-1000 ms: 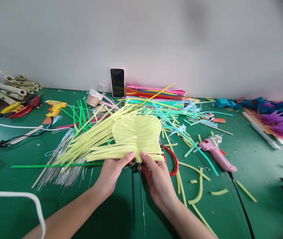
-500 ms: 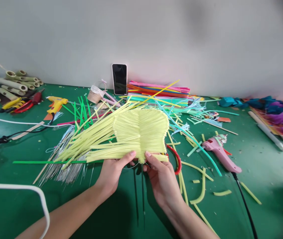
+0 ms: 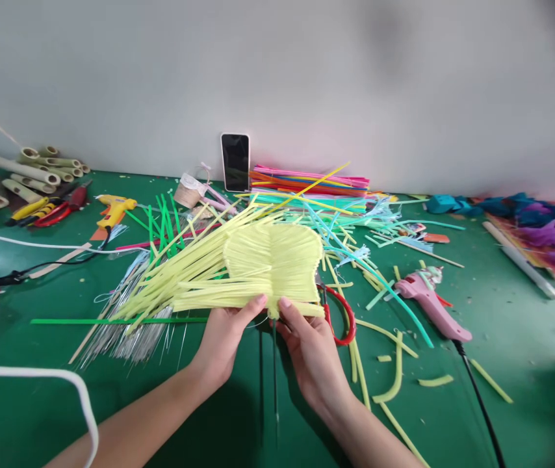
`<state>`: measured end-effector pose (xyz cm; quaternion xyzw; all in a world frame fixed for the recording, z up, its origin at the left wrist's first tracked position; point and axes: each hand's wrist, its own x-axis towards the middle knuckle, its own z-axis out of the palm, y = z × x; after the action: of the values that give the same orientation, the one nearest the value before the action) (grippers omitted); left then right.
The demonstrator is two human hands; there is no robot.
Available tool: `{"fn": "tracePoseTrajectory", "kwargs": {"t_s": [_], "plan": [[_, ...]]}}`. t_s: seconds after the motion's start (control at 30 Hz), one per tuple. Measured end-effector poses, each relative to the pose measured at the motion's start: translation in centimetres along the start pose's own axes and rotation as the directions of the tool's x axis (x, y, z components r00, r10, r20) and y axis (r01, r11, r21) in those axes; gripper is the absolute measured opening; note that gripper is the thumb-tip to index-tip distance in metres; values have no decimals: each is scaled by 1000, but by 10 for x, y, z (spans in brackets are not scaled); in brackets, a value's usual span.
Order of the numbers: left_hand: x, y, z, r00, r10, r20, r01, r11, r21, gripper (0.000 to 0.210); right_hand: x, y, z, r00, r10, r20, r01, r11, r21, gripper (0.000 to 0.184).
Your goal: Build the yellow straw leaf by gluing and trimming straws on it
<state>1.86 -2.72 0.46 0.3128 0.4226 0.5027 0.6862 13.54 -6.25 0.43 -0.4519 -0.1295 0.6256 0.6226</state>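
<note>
Green tabletop (image 3: 446, 422) runs back to a plain pale wall (image 3: 277, 84) beyond the yellow fuzzy leaf (image 3: 297, 253), which is held up over the clutter between two hands. At the leaf's base, the left hand (image 3: 223, 331) pinches the left side, thumb on top, and the right hand (image 3: 309, 338) does the same on the right, its fingers curled beneath. If either pinch slackened, the lowest rows could slide out of line and the base might splay. A thin thread (image 3: 259, 324) loops beside the left thumb at the base; where it ends I cannot tell, and a careless tug on it might pull the rows askew.

Below the leaf hangs a dark stem (image 3: 275, 370); knocking it against the table could twist the whole piece. Left of the leaf, long yellow strips (image 3: 180, 273) spread over a heap of loose wires (image 3: 134, 341), so a sideways swing would probably drag or tangle them. Just right of the leaf lie red-handled scissors (image 3: 346, 318), their blades partly hidden, which the right hand could bump. Farther right of the leaf rests a pink glue gun (image 3: 426, 299); whether it is hot cannot be seen, but a reach that way, made without looking, would risk a burn.
</note>
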Motion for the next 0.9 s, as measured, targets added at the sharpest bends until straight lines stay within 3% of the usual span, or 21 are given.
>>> {"fn": "tracePoseTrajectory", "kwargs": {"t_s": [0.27,0.67,0.8,0.9], "plan": [[-3,3,-2,1000,-11,-13,10,999,-53,61,1,1,-2,998,-11,-67,9,1000,-22,31],[2,13,-13,999,-42,-16,41,999,-31,54,-6,-6,-8,997,-69,-45,67,997,-43,26],[7,15,-19,998,-48,-45,48,999,-4,53,-3,-13,-16,985,-145,-89,143,989,-27,32],[10,18,-23,997,-43,-66,43,999,-8,59,0,-17,-21,973,-208,-103,191,970,-151,34]]}}
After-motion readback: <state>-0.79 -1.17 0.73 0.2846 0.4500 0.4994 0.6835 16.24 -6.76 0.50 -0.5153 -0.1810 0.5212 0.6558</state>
